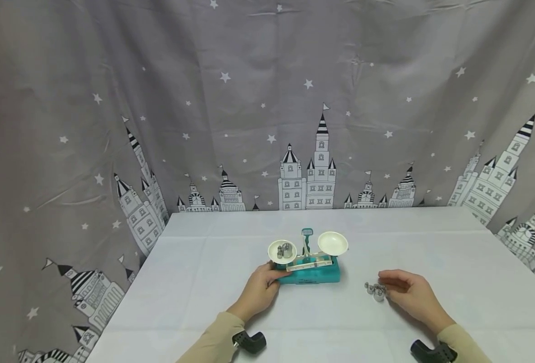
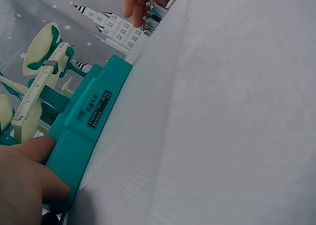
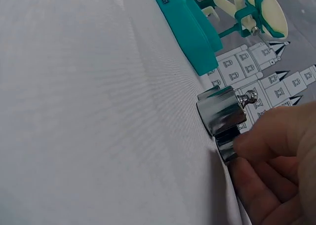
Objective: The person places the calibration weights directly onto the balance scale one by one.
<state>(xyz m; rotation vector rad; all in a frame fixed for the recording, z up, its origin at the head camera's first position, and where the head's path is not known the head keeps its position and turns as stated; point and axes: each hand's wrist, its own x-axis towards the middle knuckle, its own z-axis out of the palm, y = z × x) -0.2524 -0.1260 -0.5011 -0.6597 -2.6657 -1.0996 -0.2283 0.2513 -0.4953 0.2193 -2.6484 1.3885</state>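
Observation:
A teal balance scale (image 1: pixel 310 275) stands on the table with cream pans. My left hand (image 1: pixel 259 290) grips the left end of its base, a finger on top and the thumb at the front in the left wrist view. Shiny metal weights (image 1: pixel 287 250) sit in the left pan (image 1: pixel 272 254); the right pan (image 1: pixel 333 243) is bare and rides higher. A cluster of several knobbed weights (image 1: pixel 378 295) stands right of the scale. Curved around its right side is my right hand (image 1: pixel 414 297), its fingertips at a small weight (image 3: pixel 224 145); whether they pinch it is unclear.
A white cloth (image 1: pixel 194 282) covers the table. Behind it hangs a grey curtain (image 1: pixel 249 101) printed with castles and stars. Black wrist devices (image 1: pixel 250 342) are strapped over beige sleeves. A larger weight (image 3: pixel 219 110) stands beside the small one.

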